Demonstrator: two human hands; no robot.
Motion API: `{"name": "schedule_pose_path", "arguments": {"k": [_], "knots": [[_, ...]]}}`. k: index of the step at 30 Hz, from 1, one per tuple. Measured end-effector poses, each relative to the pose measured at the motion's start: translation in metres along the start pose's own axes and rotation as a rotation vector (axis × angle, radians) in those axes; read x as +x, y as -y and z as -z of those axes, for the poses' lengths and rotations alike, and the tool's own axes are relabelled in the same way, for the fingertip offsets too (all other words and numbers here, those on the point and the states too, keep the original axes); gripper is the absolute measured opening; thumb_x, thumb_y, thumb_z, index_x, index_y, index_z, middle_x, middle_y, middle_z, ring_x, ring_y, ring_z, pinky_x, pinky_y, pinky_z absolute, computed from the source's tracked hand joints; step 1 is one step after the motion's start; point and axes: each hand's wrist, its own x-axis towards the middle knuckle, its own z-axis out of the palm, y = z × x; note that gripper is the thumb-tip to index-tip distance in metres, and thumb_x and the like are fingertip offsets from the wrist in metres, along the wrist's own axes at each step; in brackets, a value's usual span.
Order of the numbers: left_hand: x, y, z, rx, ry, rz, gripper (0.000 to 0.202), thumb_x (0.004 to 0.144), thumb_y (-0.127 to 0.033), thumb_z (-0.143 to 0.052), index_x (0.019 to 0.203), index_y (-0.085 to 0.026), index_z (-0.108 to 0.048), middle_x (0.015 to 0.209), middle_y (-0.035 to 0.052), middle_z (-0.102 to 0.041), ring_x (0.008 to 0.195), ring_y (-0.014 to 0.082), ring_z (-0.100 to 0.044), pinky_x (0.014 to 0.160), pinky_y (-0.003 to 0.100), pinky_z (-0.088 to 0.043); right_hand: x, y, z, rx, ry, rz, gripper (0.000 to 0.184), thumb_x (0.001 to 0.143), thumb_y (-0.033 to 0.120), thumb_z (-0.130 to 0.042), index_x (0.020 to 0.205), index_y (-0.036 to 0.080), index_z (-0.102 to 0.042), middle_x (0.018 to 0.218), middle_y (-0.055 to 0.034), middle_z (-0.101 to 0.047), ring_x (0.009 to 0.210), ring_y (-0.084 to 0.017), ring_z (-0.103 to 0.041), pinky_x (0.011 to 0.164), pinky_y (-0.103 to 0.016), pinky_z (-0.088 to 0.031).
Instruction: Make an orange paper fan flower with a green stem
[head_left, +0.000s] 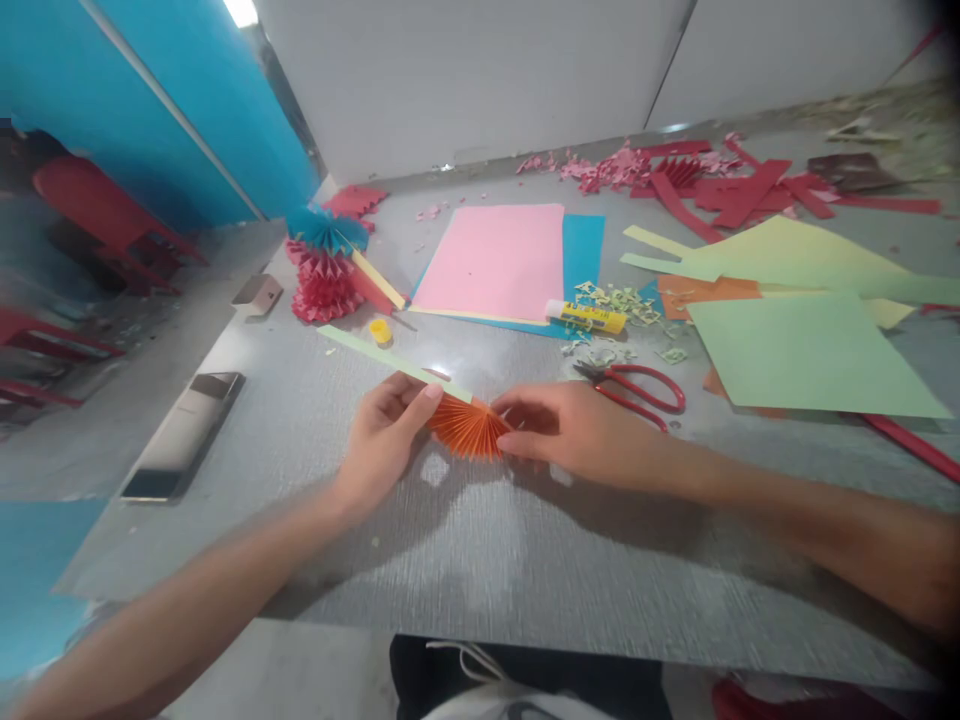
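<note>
The left hand (382, 440) pinches a pale green paper strip (390, 362) and a pleated orange paper fan (466, 427) at six o'clock; the right hand (577, 430) presses its edge, fingers (517, 425) close together. The fan is only half-round; a fuller red paper rosette (321, 285) stands at eleven o'clock.

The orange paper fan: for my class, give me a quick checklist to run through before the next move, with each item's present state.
1. Left hand grips the orange pleated paper fan at its left end: ok.
2. Right hand has its fingers at the fan's right edge: ok.
3. Pleats look regular: ok.
4. Light green paper strip is glued to the fan: cannot tell.
5. Yellow glue stick has its cap on: cannot tell.
6. Red-handled scissors lie on the table beside the right hand, not held: ok.
</note>
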Motion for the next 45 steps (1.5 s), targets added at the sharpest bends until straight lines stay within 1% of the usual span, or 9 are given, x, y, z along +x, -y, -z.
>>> {"name": "schedule_pose_path", "arguments": {"k": [5, 9, 12, 15, 22, 28, 33, 38, 45], "knots": [[0.002, 0.000, 0.006, 0.056, 0.029, -0.004, 0.023, 0.088, -0.041, -0.075, 0.094, -0.018, -0.073, 0.071, -0.0002, -0.066, 0.061, 0.0093, -0.057, 0.057, 0.020, -0.049, 0.000, 0.002, 0.011, -0.103, -0.152, 0.007, 0.033, 0.087, 0.039, -0.071, 0.115, 0.022, -0.071, 0.093, -0.0050, -0.077, 0.080, -0.018, -0.071, 0.069, -0.031, -0.053], [0.002, 0.003, 0.007, 0.086, 0.087, 0.004, 0.024, 0.090, -0.041, -0.073, 0.094, -0.017, -0.072, 0.072, 0.0013, -0.069, 0.061, 0.0105, -0.059, 0.062, 0.024, -0.052, 0.000, 0.001, 0.016, -0.147, -0.238, 0.072, 0.033, 0.087, 0.044, -0.070, 0.113, 0.023, -0.072, 0.096, -0.0049, -0.076, 0.083, -0.019, -0.070, 0.075, -0.033, -0.054], [0.000, 0.005, 0.007, 0.068, 0.132, 0.010, 0.025, 0.091, -0.041, -0.072, 0.101, -0.018, -0.072, 0.084, 0.0049, -0.074, 0.075, 0.0147, -0.068, 0.071, 0.027, -0.056, 0.000, 0.002, 0.014, -0.090, -0.241, 0.092, 0.034, 0.088, 0.043, -0.069, 0.116, 0.023, -0.069, 0.093, -0.0044, -0.074, 0.086, -0.020, -0.069, 0.078, -0.035, -0.054], [0.000, 0.006, 0.008, 0.113, 0.153, 0.014, 0.027, 0.091, -0.041, -0.071, 0.104, -0.017, -0.073, 0.094, 0.0073, -0.077, 0.082, 0.0166, -0.071, 0.074, 0.028, -0.058, 0.001, 0.001, 0.012, -0.017, -0.250, 0.098, 0.037, 0.088, 0.041, -0.070, 0.120, 0.023, -0.065, 0.091, -0.0039, -0.072, 0.086, -0.020, -0.069, 0.076, -0.035, -0.055], [-0.001, 0.001, 0.003, 0.093, 0.218, 0.042, 0.027, 0.091, -0.038, -0.073, 0.109, -0.018, -0.071, 0.093, 0.0058, -0.078, 0.088, 0.0174, -0.074, 0.082, 0.029, -0.059, 0.006, -0.001, 0.006, 0.069, -0.253, 0.101, 0.040, 0.088, 0.041, -0.070, 0.122, 0.023, -0.062, 0.085, -0.0013, -0.067, 0.074, -0.017, -0.063, 0.066, -0.031, -0.052], [-0.003, 0.001, 0.001, 0.030, 0.236, 0.095, 0.032, 0.088, -0.035, -0.076, 0.114, -0.018, -0.066, 0.098, 0.0060, -0.079, 0.093, 0.0187, -0.075, 0.083, 0.029, -0.060, 0.011, 0.002, 0.001, 0.112, -0.273, 0.100, 0.044, 0.086, 0.040, -0.073, 0.124, 0.024, -0.059, 0.090, -0.0020, -0.069, 0.079, -0.018, -0.066, 0.070, -0.033, -0.055], [-0.003, 0.001, -0.001, -0.001, 0.231, 0.104, 0.034, 0.085, -0.033, -0.079, 0.112, -0.018, -0.064, 0.100, 0.0073, -0.078, 0.090, 0.0195, -0.075, 0.078, 0.029, -0.060, 0.011, 0.009, -0.001, 0.041, -0.262, 0.085, 0.044, 0.085, 0.041, -0.073, 0.124, 0.025, -0.059, 0.092, -0.0025, -0.070, 0.083, -0.020, -0.068, 0.072, -0.034, -0.055], [-0.003, 0.000, -0.003, -0.030, 0.250, 0.101, 0.032, 0.086, -0.032, -0.079, 0.110, -0.018, -0.064, 0.098, 0.0070, -0.078, 0.088, 0.0192, -0.075, 0.078, 0.029, -0.060, 0.012, 0.011, -0.001, 0.002, -0.253, 0.095, 0.046, 0.084, 0.043, -0.075, 0.125, 0.027, -0.059, 0.094, -0.0021, -0.071, 0.084, -0.021, -0.069, 0.073, -0.035, -0.055], [-0.004, -0.003, -0.005, -0.003, 0.245, 0.114, 0.029, 0.086, -0.033, -0.079, 0.107, -0.018, -0.067, 0.076, 0.0006, -0.073, 0.070, 0.0145, -0.071, 0.072, 0.027, -0.059, 0.013, 0.013, -0.006, -0.056, -0.216, 0.083, 0.051, 0.082, 0.043, -0.077, 0.126, 0.028, -0.058, 0.089, -0.0005, -0.070, 0.081, -0.020, -0.068, 0.074, -0.034, -0.053]]}}
